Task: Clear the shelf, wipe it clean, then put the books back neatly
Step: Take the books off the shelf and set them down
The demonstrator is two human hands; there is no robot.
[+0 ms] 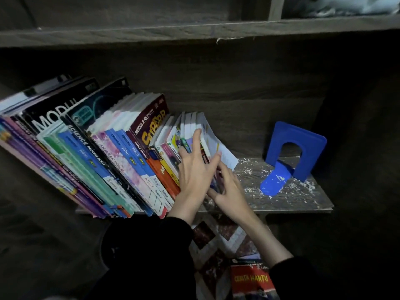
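Mid-frame, the left hand lay spread over the thin books ending the leaning row on the dusty shelf. The right hand pinched their lower edge. With the bookend well apart, the row might topple rightwards.

The single head camera is looking forward and steeply down, from close, at the wooden shelf.

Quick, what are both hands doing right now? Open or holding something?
Left hand: open, straight fingers pressing on the small books.
Right hand: closed, seems to pinch the near end of those small books.
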